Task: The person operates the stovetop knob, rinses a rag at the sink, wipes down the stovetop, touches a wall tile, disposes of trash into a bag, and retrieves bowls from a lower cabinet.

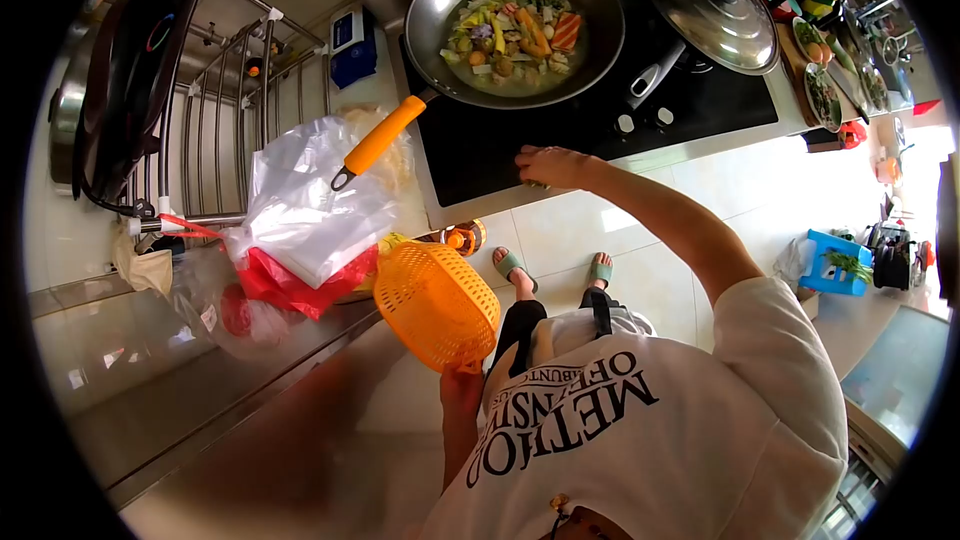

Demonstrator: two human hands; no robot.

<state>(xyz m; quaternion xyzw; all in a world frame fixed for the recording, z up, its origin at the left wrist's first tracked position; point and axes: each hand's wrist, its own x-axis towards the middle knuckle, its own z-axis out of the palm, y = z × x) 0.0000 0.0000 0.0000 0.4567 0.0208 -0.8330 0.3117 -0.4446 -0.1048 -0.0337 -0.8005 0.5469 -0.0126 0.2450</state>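
My left hand [461,386] grips the end of an orange plastic basket [437,302], which hangs tilted beside my legs. The basket has perforated walls and no contents I can make out. My right hand [556,168] is at the front edge of the black cooktop [480,152], fingers curled and pressed together; what they hold, if anything, is hidden. Behind it stands a large wok [420,48] with an orange handle [385,136] pointing toward the counter at left. Mixed chopped vegetables [515,38] sit in liquid inside the wok.
A glass lid [705,10] lies on the cooktop's right side, near two knobs [645,120]. Plastic bags [320,190] and a metal rack [225,90] crowd the left counter. Plates of food [823,100] stand at right. A blue crate [835,265] is farther right.
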